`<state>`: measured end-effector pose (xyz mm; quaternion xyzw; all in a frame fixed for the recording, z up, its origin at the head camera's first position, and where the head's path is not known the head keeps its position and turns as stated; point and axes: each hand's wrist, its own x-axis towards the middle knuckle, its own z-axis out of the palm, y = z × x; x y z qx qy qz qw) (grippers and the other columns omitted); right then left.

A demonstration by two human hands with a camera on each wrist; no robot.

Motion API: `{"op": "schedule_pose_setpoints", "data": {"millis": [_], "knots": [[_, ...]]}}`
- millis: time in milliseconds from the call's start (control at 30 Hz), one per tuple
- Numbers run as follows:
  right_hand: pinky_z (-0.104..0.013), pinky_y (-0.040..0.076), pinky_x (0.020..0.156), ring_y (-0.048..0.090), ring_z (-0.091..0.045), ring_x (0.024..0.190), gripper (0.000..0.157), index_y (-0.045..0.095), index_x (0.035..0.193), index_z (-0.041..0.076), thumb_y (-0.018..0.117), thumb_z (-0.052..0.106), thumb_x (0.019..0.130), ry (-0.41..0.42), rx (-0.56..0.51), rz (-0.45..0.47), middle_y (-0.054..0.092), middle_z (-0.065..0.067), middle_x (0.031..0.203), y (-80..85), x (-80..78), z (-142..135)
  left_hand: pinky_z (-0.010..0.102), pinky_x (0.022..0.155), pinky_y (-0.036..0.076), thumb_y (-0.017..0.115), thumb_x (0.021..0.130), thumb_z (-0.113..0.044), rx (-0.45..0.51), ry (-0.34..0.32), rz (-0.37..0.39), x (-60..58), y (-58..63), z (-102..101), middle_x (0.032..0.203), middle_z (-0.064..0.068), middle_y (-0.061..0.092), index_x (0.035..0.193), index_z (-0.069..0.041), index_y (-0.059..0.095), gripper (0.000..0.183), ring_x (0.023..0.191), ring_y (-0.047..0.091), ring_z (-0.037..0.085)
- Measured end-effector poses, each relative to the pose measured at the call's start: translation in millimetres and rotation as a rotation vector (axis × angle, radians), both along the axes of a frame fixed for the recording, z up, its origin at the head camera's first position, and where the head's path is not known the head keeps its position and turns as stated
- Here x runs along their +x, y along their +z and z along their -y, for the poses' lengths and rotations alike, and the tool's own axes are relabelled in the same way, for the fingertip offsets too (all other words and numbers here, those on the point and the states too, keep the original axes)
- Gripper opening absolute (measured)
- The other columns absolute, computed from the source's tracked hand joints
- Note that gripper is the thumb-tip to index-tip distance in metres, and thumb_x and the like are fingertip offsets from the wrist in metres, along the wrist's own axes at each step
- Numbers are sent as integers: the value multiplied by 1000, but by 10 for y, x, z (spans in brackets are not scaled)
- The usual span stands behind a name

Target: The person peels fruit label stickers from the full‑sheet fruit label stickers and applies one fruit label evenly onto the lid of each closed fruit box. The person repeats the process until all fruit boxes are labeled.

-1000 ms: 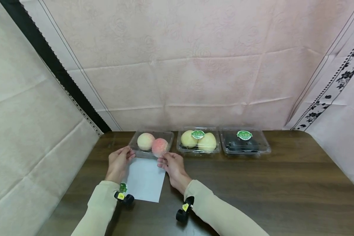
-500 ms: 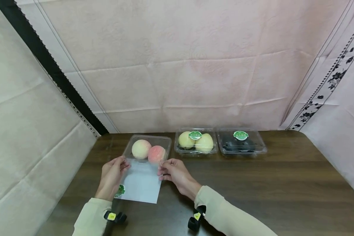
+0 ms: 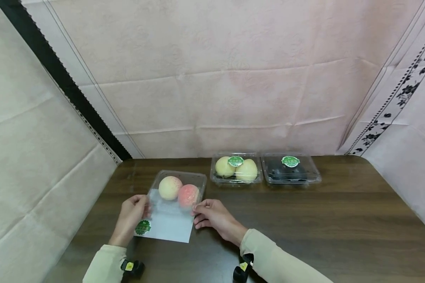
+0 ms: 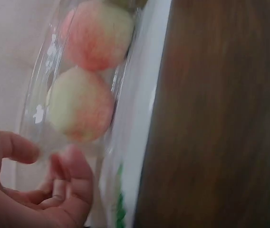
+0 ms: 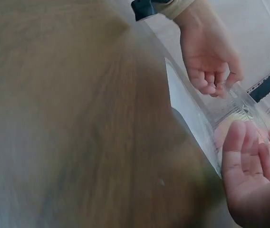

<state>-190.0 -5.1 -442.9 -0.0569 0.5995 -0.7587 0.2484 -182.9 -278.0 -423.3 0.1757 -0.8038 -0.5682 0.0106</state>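
Note:
A clear plastic fruit box [image 3: 180, 173] holds two peaches, a pale one [image 3: 169, 188] and a pinker one [image 3: 189, 195]. Its near part overlaps a white sheet of paper [image 3: 173, 231] in the head view. At the box's near left corner my left hand [image 3: 128, 218] pinches the plastic between thumb and fingers. My right hand [image 3: 219, 220] grips the near right corner the same way. A green label [image 3: 143, 226] lies at the paper's lower left, beside my left hand. In the left wrist view both peaches [image 4: 80, 104] show through the plastic.
Right of the peaches stands a lidded clear box with two pale yellow fruits [image 3: 246, 171]. Beside it sits another lidded box [image 3: 291, 175] of dark fruit; both bear green labels. A light cloth wall [image 3: 216, 110] rises behind the brown wooden table [image 3: 304, 228].
Both hands have drawn the peach box toward the person, farther over the paper. The left hand has also shifted left, uncovering more of the green label. The other two boxes stay put.

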Motion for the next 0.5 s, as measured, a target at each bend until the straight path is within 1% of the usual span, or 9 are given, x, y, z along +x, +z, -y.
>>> {"op": "schedule_pose_setpoints", "data": {"millis": [33,67,133,200,233,300,367,433,500], "knots": [[-28,62,68,67,-15,75,18,64,111,-3,63,14,106,-7,14,-5,71,-19,107,6,-4,-21,27,69,57,45,111,-22,-48,-20,-17,2,5,21,101,15,65,128,8,58,37,85,63,19],[-29,62,68,67,-15,75,21,63,112,-4,64,16,106,-17,30,-9,71,-19,107,16,-7,-42,28,69,56,45,111,-22,-120,-41,-30,12,12,47,105,17,66,130,7,59,37,87,63,21],[-30,62,68,66,-17,77,27,59,116,-4,63,21,107,-40,65,-17,69,-19,109,35,-20,-76,33,74,55,47,111,-20,-298,-110,-53,41,22,109,117,22,66,135,6,60,37,96,63,27],[-33,63,69,66,-19,79,34,55,120,-4,62,27,108,-72,98,-27,66,-20,111,61,-40,-102,44,85,56,51,110,-15,-473,-203,-71,74,24,166,130,29,63,139,7,59,38,109,63,37],[-34,63,70,66,-20,80,37,52,122,-4,61,29,109,-91,112,-32,65,-20,111,78,-58,-112,51,91,55,55,108,-15,-554,-256,-71,89,24,184,135,32,59,141,9,57,40,117,60,43],[-36,64,72,65,-22,83,41,49,125,-4,61,32,109,-123,127,-40,63,-21,113,107,-107,-122,66,102,48,63,105,-20,-700,-362,-57,116,21,190,145,38,50,142,12,56,49,130,50,54],[-37,64,74,65,-23,86,44,47,129,-5,61,32,109,-148,123,-42,61,-20,113,135,-162,-117,77,110,35,69,102,-33,-780,-450,-34,144,13,170,154,42,38,144,14,52,65,143,34,61],[-36,64,76,65,-22,86,45,46,131,-6,62,31,109,-154,106,-34,62,-18,110,147,-213,-97,80,113,25,72,98,-49,-833,-507,-6,174,-9,141,161,43,28,148,14,49,83,149,22,63],[-36,64,78,65,-21,84,45,47,132,-7,62,28,109,-146,86,-27,64,-15,105,151,-250,-67,80,117,17,71,94,-61,-865,-543,12,201,-35,116,165,40,20,150,12,47,95,152,14,62]]}}
